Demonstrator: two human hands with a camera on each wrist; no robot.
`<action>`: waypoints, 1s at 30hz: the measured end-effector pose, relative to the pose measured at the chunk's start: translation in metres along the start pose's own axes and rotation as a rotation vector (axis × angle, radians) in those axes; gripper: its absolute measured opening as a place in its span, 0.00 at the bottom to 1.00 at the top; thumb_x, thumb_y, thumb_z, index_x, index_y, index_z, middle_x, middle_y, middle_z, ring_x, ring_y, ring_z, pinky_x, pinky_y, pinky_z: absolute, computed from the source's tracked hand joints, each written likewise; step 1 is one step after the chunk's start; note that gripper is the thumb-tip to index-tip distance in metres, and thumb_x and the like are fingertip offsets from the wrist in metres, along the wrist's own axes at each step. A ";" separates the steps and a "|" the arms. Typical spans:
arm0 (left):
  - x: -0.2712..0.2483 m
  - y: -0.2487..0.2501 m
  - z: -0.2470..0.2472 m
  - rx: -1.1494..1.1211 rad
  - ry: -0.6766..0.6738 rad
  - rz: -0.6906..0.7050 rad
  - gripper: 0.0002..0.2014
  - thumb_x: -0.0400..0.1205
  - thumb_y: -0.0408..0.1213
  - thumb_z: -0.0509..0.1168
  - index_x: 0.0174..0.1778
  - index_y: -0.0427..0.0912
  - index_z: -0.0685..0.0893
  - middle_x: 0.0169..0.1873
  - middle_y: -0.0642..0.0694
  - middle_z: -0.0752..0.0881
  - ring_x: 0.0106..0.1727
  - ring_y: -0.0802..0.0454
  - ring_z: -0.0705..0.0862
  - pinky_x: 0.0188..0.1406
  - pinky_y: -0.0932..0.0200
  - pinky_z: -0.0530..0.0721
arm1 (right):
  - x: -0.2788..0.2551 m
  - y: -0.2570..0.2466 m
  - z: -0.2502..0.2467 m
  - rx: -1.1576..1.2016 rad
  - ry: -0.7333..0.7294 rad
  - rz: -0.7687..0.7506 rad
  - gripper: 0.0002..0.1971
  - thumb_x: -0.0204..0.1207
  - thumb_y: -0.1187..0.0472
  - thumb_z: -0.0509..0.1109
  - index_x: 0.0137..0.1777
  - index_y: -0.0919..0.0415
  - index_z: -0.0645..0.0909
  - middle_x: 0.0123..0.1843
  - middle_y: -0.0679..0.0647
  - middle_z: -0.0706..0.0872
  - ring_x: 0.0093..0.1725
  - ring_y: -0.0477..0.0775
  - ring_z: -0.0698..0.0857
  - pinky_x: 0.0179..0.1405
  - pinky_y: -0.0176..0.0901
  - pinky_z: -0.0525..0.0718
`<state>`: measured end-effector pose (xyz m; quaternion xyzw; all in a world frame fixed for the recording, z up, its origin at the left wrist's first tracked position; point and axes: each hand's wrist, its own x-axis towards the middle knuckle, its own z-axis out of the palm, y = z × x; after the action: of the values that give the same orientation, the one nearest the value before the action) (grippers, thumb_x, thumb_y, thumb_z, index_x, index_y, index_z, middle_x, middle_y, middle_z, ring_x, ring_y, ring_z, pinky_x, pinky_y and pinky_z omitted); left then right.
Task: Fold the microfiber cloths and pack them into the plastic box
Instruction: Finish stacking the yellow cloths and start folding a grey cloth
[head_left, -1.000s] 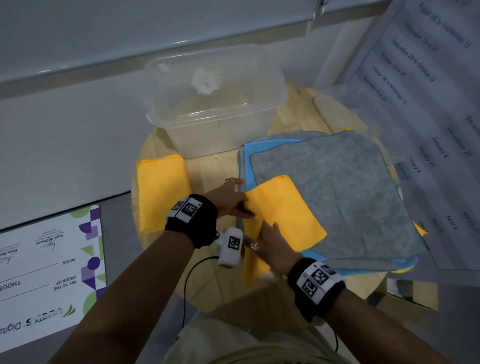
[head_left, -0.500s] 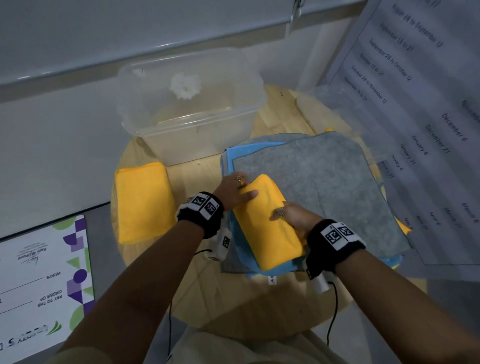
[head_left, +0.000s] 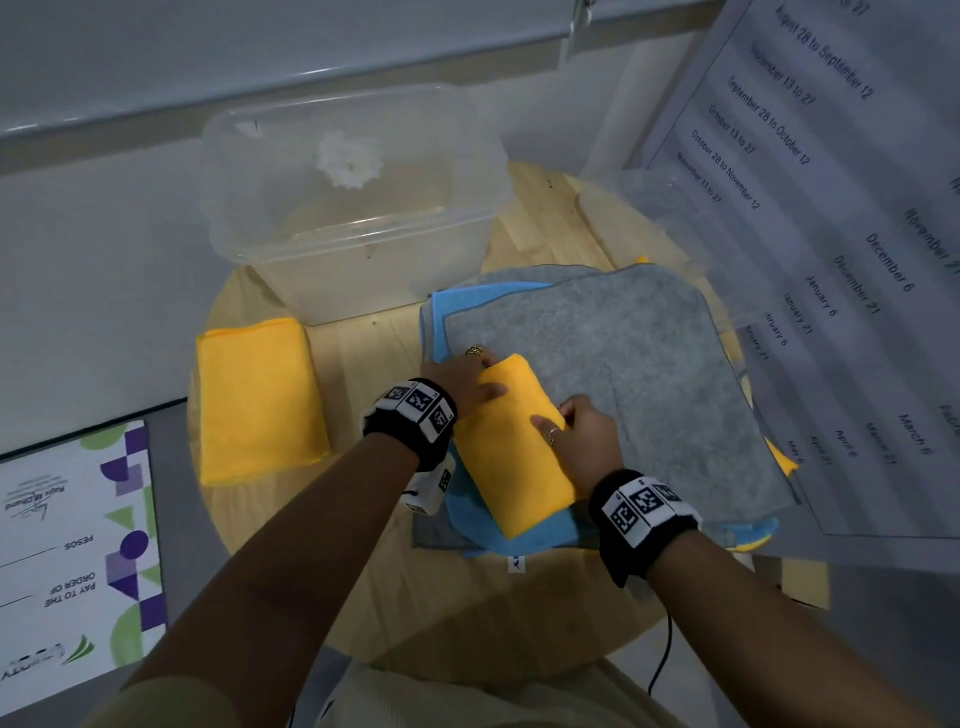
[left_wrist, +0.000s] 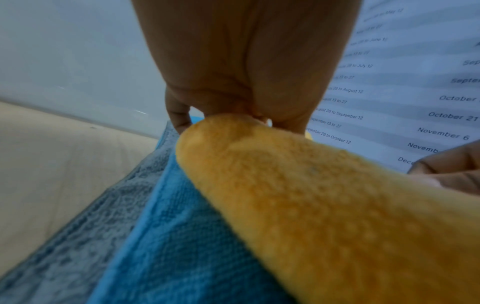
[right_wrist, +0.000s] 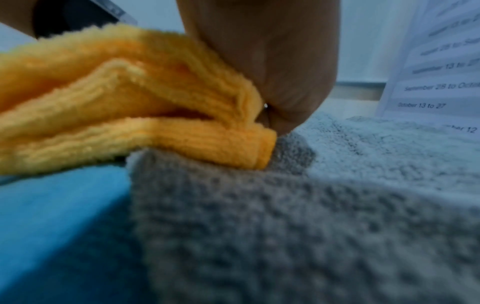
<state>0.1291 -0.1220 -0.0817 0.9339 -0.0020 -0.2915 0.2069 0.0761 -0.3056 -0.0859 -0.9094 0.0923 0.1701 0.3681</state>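
Observation:
A folded yellow cloth (head_left: 514, 457) lies on a stack of flat grey (head_left: 623, 364) and blue cloths (head_left: 519, 540) on the round wooden table (head_left: 467, 613). My left hand (head_left: 467, 376) grips its far left edge with the thumb on top. My right hand (head_left: 576, 441) grips its right edge, thumb on top and fingers tucked at the fold. The wrist views show the yellow cloth (left_wrist: 311, 205) as a thick roll and its layered edge (right_wrist: 130, 102) resting on grey cloth (right_wrist: 285, 205). The clear plastic box (head_left: 363, 280) stands behind, with no cloths in it.
A second folded yellow cloth (head_left: 260, 400) lies at the table's left side. The clear lid (head_left: 675, 218) leans at the back right against a printed schedule poster (head_left: 831, 260). A printed board (head_left: 78, 545) lies on the floor at the left.
The yellow cloth has been folded over into a narrower bundle. My right hand moved from its near edge to its right edge; my left hand stayed at the far left edge.

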 end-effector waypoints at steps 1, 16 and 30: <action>0.000 -0.001 -0.001 -0.025 0.025 0.003 0.21 0.82 0.57 0.57 0.65 0.48 0.72 0.61 0.43 0.82 0.65 0.40 0.79 0.72 0.43 0.65 | 0.000 0.000 -0.001 -0.016 0.035 -0.023 0.15 0.76 0.51 0.70 0.48 0.64 0.75 0.33 0.52 0.78 0.32 0.49 0.75 0.28 0.40 0.68; -0.060 -0.031 0.046 -1.000 0.361 -0.379 0.19 0.80 0.55 0.61 0.35 0.42 0.74 0.34 0.41 0.81 0.37 0.46 0.81 0.41 0.52 0.80 | 0.007 0.002 -0.006 -0.158 -0.232 -0.149 0.24 0.80 0.42 0.61 0.52 0.66 0.80 0.50 0.61 0.84 0.51 0.61 0.81 0.49 0.49 0.77; -0.123 -0.071 -0.019 -1.188 0.744 -0.114 0.06 0.85 0.38 0.58 0.54 0.55 0.72 0.41 0.46 0.80 0.49 0.43 0.80 0.51 0.46 0.78 | -0.020 -0.127 0.017 0.355 -0.596 -0.276 0.27 0.80 0.60 0.66 0.73 0.56 0.57 0.68 0.53 0.74 0.65 0.59 0.77 0.58 0.53 0.80</action>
<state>0.0287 -0.0348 -0.0281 0.6991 0.2777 0.0853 0.6534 0.0912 -0.2023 -0.0085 -0.7458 -0.1145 0.3575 0.5503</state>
